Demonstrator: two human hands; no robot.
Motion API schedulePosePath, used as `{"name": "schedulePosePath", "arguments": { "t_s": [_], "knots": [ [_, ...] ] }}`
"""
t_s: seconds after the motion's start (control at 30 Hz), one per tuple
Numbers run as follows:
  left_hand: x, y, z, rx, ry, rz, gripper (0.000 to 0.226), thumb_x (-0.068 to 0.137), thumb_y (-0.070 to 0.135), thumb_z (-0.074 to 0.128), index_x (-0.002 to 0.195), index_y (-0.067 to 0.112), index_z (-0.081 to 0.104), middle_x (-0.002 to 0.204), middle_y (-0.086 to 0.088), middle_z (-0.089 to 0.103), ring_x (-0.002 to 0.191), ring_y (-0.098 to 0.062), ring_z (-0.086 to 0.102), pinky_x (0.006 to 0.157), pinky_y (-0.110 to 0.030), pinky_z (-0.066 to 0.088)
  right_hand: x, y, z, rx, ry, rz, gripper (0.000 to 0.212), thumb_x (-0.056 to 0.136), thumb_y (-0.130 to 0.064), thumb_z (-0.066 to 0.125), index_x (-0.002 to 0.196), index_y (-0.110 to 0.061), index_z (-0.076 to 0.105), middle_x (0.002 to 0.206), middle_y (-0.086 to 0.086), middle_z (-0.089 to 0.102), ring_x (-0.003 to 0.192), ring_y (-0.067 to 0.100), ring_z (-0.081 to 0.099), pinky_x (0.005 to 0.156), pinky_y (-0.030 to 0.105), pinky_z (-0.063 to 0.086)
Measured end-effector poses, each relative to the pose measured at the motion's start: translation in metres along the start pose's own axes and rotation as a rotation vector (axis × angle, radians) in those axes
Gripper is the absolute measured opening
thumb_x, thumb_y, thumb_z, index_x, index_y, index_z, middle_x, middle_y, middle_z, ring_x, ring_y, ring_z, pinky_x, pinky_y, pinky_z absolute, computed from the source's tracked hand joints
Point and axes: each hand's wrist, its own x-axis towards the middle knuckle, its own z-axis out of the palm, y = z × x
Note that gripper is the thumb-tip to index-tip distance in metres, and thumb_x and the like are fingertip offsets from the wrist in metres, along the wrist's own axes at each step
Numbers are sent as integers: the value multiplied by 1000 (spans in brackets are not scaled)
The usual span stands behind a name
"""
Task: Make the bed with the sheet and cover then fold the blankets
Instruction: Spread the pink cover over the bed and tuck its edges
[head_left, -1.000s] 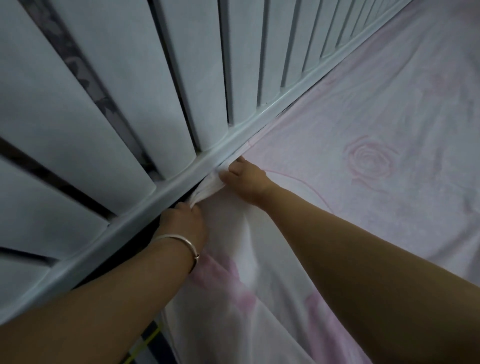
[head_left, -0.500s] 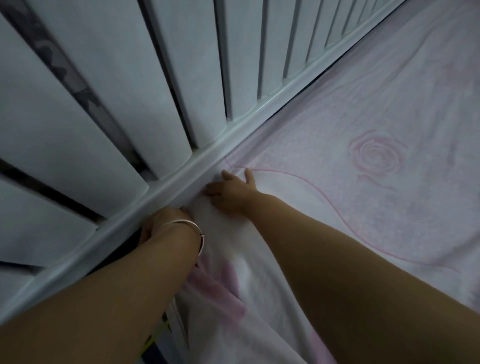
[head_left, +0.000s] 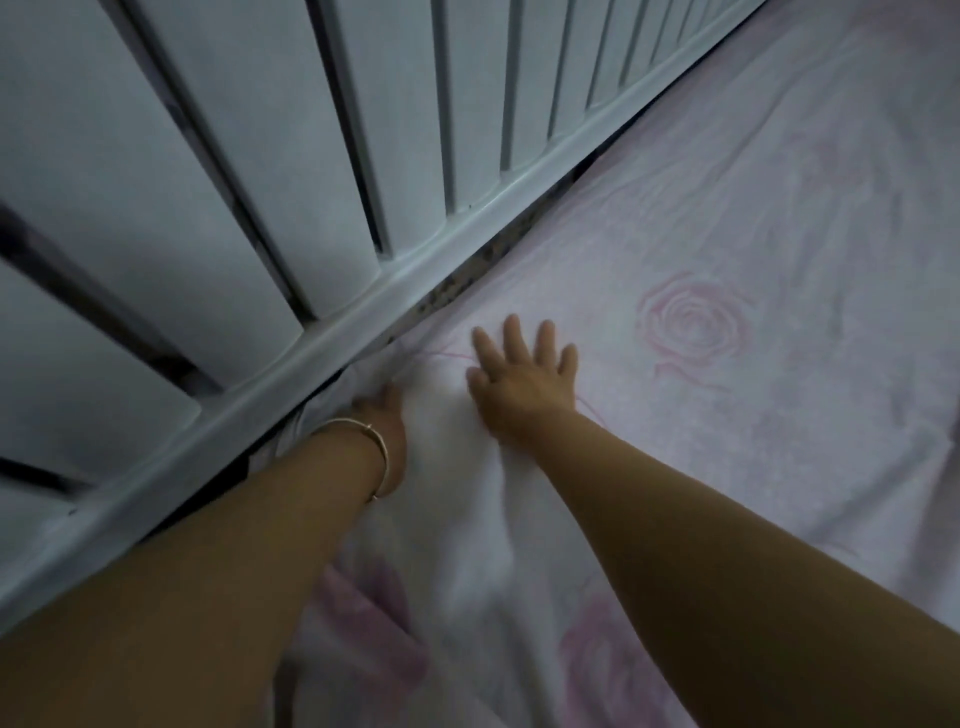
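A pale pink sheet (head_left: 727, 218) printed with roses covers the mattress and runs up to the white slatted bed rail (head_left: 395, 291). My right hand (head_left: 524, 374) lies flat on the sheet with fingers spread, just right of the rail. My left hand (head_left: 382, 415), with a silver bangle at the wrist, sits at the sheet's edge beside the rail; its fingers dip into the gap between mattress and rail and are hidden. The sheet is bunched and wrinkled between and below my two hands.
The white slatted rail runs diagonally from lower left to upper right, with a dark gap (head_left: 467, 280) along the mattress edge. A rose print (head_left: 693, 327) lies just right of my right hand. Flat sheet stretches away to the right.
My right hand has let go of the sheet edge, slid right and spread flat on the sheet. My left hand has moved right along the rail, staying at the tucked edge.
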Motion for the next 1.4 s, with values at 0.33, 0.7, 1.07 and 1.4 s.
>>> {"name": "schedulePosePath", "arguments": {
  "t_s": [0.33,0.7,1.07,1.4],
  "knots": [
    [-33,-25,17,-70,240,-11,39,100,12,24,134,7,42,141,-18,42,131,-33,40,109,-40,32,-29,-64,28,-84,-75,-442,45,102,-32,27,146,-27,31,157,-8,20,146,22,9,115,43,13],
    [-175,-8,88,-1180,330,-457,79,78,27,73,138,-1,30,138,-18,44,125,-33,48,104,-37,41,-176,-35,9,274,-363,-289,41,101,-26,40,139,-15,47,145,4,45,134,20,40,108,21,24],
    [-264,23,122,-1760,121,-287,45,74,21,76,111,0,60,89,-10,67,74,-23,63,66,-29,55,-274,14,21,241,-641,-75,33,79,-46,68,76,-17,54,82,6,55,70,23,54,60,31,45],
    [-281,-63,116,-287,365,-325,50,87,6,47,136,7,33,137,-23,41,125,-39,43,104,-43,38,-294,-40,32,629,-658,32,16,96,-14,49,92,0,56,74,14,60,59,24,57,60,32,52]
  ]
}}
